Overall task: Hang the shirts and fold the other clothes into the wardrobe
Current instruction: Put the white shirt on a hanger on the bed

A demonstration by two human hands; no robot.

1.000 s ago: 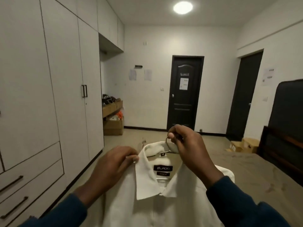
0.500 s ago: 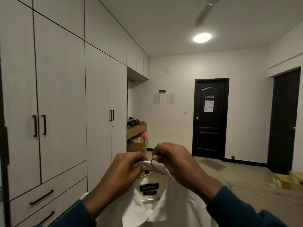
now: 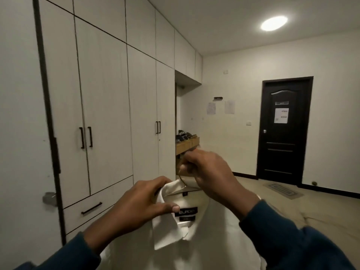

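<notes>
White cotton-like cloth, smooth and faintly glossy, is filling the lower middle of the view: a collared shirt (image 3: 196,236) being carried on a hanger (image 3: 182,179). The right hand (image 3: 210,172) is curling its fingers tight round the thin wire hook, holding it up above the collar. The left hand (image 3: 140,205), just below and to the left of the right one, is pinching the stiff collar edge between thumb and fingers, beside a small black woven label.

Compared with a second ago, the view is swinging away from the bed side of the room and rising toward the wardrobe (image 3: 105,106), and the shirt is sitting higher and closer to the hands (the collar was lying flatter and lower before). That suggests the shirt is already on its hanger and is being walked to the wardrobe, so hanging looks like the step in hand.

Left of the left hand, the wardrobe is showing flat pale wood-grain panels with slim black bar handles (image 3: 86,137) and drawers below; these doors are closed. At the far left a door (image 3: 23,133) is apparently standing open, edge-on, with a metal latch. Beyond the right hand, a dark panelled room door (image 3: 282,133) is standing shut in a matte cream wall.
</notes>
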